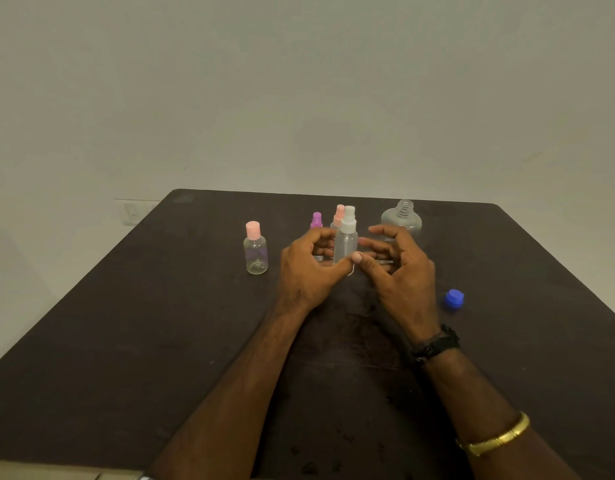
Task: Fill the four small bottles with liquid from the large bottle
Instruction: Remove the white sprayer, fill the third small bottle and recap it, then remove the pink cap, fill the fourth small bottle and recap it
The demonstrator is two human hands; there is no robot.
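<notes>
Four small bottles are counted on the table (160,306), with one large bottle (401,220), one blue cap (454,298) and two hands. Of the small ones, three have spray tops: the white bottle (347,237), the pink sprayer (339,213) just behind it, and the purple bottle (316,220) to the left of that. The fourth, the round bottle (256,251), has a flat pink cap and is stood well apart at the left. The white bottle is held upright between the hands at the middle of the table. It is grasped by the left hand (309,268), whose fingers are curled round its left side and whose thumb is laid across its base. The right hand (399,268) is brought up to its right side, thumb and one fingertip at the lower body. Whether a grip is made there cannot be told through the blur. The large bottle is stood uncapped beyond the right hand, threads bare. The blue cap is left on the table to the right of that hand. A black band (434,344) and a gold bangle (493,436) are worn on the right arm. A faint purple patch is seen on the round bottle; it is too blurred to be read.
</notes>
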